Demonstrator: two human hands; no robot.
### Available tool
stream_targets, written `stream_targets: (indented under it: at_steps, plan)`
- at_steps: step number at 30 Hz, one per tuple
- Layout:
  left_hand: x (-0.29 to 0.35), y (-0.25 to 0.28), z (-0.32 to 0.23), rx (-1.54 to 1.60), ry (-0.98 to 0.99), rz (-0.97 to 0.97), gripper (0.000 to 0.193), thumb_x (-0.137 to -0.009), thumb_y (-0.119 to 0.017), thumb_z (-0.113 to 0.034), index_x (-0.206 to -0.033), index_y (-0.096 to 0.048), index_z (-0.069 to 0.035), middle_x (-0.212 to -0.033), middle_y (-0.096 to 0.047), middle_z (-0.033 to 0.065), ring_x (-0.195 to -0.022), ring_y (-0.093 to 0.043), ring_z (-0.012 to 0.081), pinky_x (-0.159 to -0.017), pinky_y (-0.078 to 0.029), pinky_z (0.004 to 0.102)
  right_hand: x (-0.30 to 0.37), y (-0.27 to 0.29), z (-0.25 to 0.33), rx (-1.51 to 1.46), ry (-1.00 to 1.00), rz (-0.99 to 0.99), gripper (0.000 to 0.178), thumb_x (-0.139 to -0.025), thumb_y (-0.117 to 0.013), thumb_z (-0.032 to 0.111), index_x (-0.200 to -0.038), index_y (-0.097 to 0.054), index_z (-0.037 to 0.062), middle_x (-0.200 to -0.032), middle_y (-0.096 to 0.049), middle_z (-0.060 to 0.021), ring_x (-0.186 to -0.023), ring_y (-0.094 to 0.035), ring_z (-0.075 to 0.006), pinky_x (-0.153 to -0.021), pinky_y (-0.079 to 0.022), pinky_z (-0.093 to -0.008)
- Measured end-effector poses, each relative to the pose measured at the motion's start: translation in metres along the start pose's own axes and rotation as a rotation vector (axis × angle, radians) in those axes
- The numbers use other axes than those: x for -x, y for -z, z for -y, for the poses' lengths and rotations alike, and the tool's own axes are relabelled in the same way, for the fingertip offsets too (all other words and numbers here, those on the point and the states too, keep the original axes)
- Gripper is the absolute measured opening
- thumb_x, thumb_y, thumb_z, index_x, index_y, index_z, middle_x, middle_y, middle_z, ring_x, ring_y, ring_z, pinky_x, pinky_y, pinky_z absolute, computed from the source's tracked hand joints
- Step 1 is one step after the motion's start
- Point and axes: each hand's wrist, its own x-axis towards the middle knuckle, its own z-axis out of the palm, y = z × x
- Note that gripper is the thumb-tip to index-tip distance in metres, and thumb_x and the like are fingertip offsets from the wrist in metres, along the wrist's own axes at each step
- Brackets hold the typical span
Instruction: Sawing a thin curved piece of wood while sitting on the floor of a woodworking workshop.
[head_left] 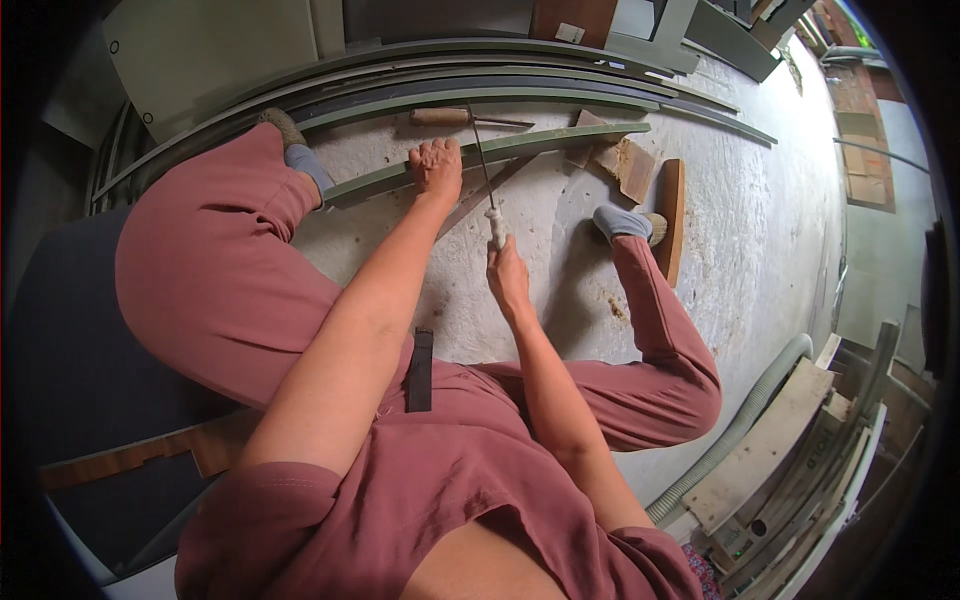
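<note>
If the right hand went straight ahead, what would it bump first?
Beyond its thin white-handled tool, the right hand would probably meet the long green strip; a narrow brown strip crosses nearer but seems lower. Depth is unclear.

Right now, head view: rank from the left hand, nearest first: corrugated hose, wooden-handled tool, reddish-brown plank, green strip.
From the left hand:
1. Green strip: at the hand, passing under it.
2. Wooden-handled tool: on the floor, just beyond the hand.
3. Reddish-brown plank: to the right, beside the person's foot.
4. Corrugated hose: far lower right.
</note>
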Motion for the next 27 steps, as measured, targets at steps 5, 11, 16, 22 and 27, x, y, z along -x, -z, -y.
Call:
stream_targets:
  at_steps: [5,11,16,22,27]
  plan:
    - [-0.001,0.002,0.0,-0.001,-0.017,-0.015,0.014,-0.079,-0.048,-0.009,-0.091,-0.056,-0.011,-0.094,-0.058,0.0079,-0.093,-0.053,0.023,-0.081,-0.034,0.0383,-0.018,0.005,0.022,0.011,0.056,-0.022,0.025,-0.086,-0.047,0.023,-0.099,-0.042,0.0022,-0.079,-0.058,-0.0296,-0.079,-0.056,-0.0468,-0.069,-0.042,-0.0539]
    - [0.001,0.003,-0.003,0.012,-0.005,0.004,0.015,-0.079,-0.049,-0.009,-0.093,-0.056,-0.011,-0.096,-0.058,0.0079,-0.094,-0.053,0.0227,-0.081,-0.035,0.0381,-0.049,0.016,0.038,0.074,0.074,-0.046,0.025,-0.086,-0.046,0.025,-0.098,-0.043,0.0025,-0.08,-0.059,-0.0284,-0.079,-0.057,-0.046,-0.069,-0.043,-0.0533]
    - [0.001,0.002,-0.002,-0.027,-0.022,-0.003,0.015,-0.079,-0.048,-0.009,-0.092,-0.056,-0.011,-0.095,-0.058,0.0078,-0.092,-0.053,0.0221,-0.081,-0.035,0.0379,-0.01,0.009,0.007,0.024,0.078,-0.041,0.024,-0.087,-0.047,0.023,-0.097,-0.042,0.0027,-0.079,-0.058,-0.03,-0.077,-0.054,-0.0483,-0.067,-0.041,-0.054]
    - [-0.001,0.001,0.001,-0.022,-0.021,-0.016,0.014,-0.079,-0.049,-0.008,-0.09,-0.056,-0.011,-0.093,-0.058,0.0076,-0.092,-0.054,0.0228,-0.081,-0.034,0.0384,-0.017,0.01,0.017,0.026,0.053,-0.021,0.025,-0.087,-0.046,0.025,-0.097,-0.042,0.0021,-0.079,-0.057,-0.0298,-0.078,-0.054,-0.0484,-0.067,-0.041,-0.0531]
    - [0.0,0.001,-0.003,-0.003,-0.039,-0.013,0.015,-0.08,-0.048,-0.008,-0.093,-0.055,-0.01,-0.095,-0.058,0.0086,-0.094,-0.053,0.0235,-0.081,-0.034,0.039,-0.044,0.018,0.035,0.064,0.071,-0.053,0.026,-0.086,-0.048,0.025,-0.097,-0.043,0.0018,-0.077,-0.059,-0.029,-0.076,-0.057,-0.0466,-0.068,-0.043,-0.0536]
